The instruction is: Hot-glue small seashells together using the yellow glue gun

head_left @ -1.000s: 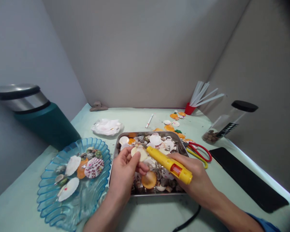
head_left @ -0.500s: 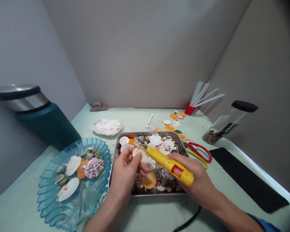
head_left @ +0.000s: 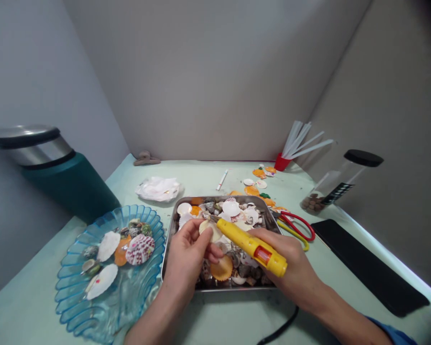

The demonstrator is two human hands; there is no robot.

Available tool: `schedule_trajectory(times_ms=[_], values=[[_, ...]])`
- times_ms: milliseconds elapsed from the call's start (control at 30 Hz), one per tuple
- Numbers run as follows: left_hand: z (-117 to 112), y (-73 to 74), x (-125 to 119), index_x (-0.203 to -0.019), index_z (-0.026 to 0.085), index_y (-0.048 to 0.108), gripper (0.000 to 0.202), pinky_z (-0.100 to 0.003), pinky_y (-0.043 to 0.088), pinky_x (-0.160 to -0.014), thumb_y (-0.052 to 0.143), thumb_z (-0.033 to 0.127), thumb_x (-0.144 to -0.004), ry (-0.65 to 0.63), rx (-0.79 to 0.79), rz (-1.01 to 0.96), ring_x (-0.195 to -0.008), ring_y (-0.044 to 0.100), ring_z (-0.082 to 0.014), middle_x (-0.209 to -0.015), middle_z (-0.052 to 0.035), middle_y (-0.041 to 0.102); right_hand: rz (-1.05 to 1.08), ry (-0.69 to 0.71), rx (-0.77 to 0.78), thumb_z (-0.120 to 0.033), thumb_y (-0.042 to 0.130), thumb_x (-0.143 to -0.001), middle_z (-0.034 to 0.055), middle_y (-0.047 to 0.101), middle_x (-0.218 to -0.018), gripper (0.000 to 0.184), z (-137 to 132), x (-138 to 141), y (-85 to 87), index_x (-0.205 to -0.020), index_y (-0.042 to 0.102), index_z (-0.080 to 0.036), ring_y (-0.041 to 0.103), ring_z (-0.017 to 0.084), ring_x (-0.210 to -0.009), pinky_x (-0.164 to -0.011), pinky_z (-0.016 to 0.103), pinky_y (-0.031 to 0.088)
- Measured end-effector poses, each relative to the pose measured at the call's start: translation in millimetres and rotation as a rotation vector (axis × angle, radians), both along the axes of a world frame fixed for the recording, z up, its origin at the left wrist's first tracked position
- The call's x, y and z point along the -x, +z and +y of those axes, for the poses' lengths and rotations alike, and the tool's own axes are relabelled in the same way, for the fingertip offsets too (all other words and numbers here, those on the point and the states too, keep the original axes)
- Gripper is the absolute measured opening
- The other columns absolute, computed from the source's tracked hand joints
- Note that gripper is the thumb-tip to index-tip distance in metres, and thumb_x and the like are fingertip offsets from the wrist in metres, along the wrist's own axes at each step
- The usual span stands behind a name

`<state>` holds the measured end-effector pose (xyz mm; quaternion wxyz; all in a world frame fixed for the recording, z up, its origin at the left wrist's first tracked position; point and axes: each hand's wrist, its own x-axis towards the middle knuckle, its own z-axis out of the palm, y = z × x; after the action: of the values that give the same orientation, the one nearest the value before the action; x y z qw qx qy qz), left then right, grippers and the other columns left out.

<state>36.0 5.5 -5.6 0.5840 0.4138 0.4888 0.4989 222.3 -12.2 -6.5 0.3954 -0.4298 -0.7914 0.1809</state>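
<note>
Between the thumb and fingers of my left hand (head_left: pixel 187 254) is a pale cream seashell (head_left: pixel 216 233), held above the metal tray (head_left: pixel 237 289). My right hand (head_left: pixel 290 256) grips a yellow hot glue gun (head_left: pixel 244 240) with a small red window in its side. Its metal nozzle points left and lies at the shell's upper edge; I cannot tell whether it touches or whether glue is coming out. Below both hands, the tray is full of mixed shells, among them an orange scallop shell (head_left: pixel 221 268).
At left, a blue glass plate (head_left: pixel 66 287) bears several shells, beside a teal bottle (head_left: pixel 72 187). Red-and-yellow scissors (head_left: pixel 301 225), a black slab (head_left: pixel 369 266) and a lidded jar (head_left: pixel 339 184) are at right. Behind lie a marker (head_left: pixel 222 180), loose shells and a red cup (head_left: pixel 282 163) of white sticks.
The shell in my left hand has shifted slightly to the right. The glue gun has moved barely, a touch to the left.
</note>
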Motion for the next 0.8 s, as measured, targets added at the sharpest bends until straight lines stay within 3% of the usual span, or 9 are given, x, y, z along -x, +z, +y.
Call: schedule_trajectory(times_ms=[367, 633, 800], values=[[-1.3, 2.5, -0.3, -0.089, 0.015, 0.053, 0.028, -0.018, 0.043, -0.042, 0.065, 0.035, -0.073, 0.024, 0.008, -0.011, -0.039, 0.055, -0.011, -0.048, -0.0004, 0.064, -0.007, -0.037, -0.099, -0.024, 0.048, -0.087, 0.0044, 0.07, -0.082, 0.014, 0.6, -0.7, -0.7, -0.091, 0.06, -0.019, 0.065, 0.017, -0.069, -0.058, 0.023, 0.047], [-0.6, 4.1, -0.7, -0.089, 0.014, 0.053, 0.028, -0.019, 0.043, -0.043, 0.065, 0.034, -0.073, 0.026, 0.015, -0.026, -0.04, 0.055, -0.0113, -0.048, -0.0001, 0.064, 0.004, -0.025, -0.063, -0.026, 0.049, -0.087, 0.0043, 0.069, -0.081, 0.015, 0.1, 0.1, 0.2, -0.091, 0.061, -0.019, 0.064, 0.017, -0.068, -0.057, 0.023, 0.047], [-0.4, 4.4, -1.7, -0.088, 0.013, 0.054, 0.031, -0.018, 0.042, -0.043, 0.067, 0.035, -0.071, 0.027, 0.019, -0.038, -0.039, 0.054, -0.0108, -0.046, -0.0002, 0.063, -0.022, 0.023, 0.04, -0.023, 0.051, -0.087, 0.0022, 0.068, -0.077, 0.013, -0.5, -0.1, 0.0, -0.091, 0.062, -0.019, 0.061, 0.015, -0.064, -0.057, 0.023, 0.045]])
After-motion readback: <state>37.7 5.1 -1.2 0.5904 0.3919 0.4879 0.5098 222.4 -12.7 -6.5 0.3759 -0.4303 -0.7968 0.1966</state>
